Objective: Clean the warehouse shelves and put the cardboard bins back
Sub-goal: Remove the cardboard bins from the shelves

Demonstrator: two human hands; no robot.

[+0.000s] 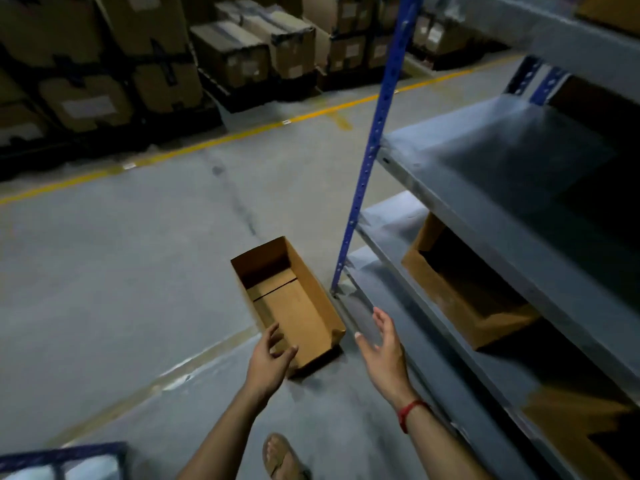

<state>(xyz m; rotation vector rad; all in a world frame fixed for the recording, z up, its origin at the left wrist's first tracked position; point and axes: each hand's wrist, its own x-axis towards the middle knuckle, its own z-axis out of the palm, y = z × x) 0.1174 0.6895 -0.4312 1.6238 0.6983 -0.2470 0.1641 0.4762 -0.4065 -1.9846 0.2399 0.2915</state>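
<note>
Grey floor [104,271] bears the cardboard bin [294,306], lengthwise near-to-far, its near end between the left hand [272,358], closer, and right hand [384,348], both empty and open-fingered.

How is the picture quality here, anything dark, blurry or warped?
Head view: dim overall, with deep shadow inside the shelves; the stacked cartons at the back are soft with blur; the cardboard bin on the floor is the sharpest; the wide lens bends the blue upright and yellow floor line.
</note>
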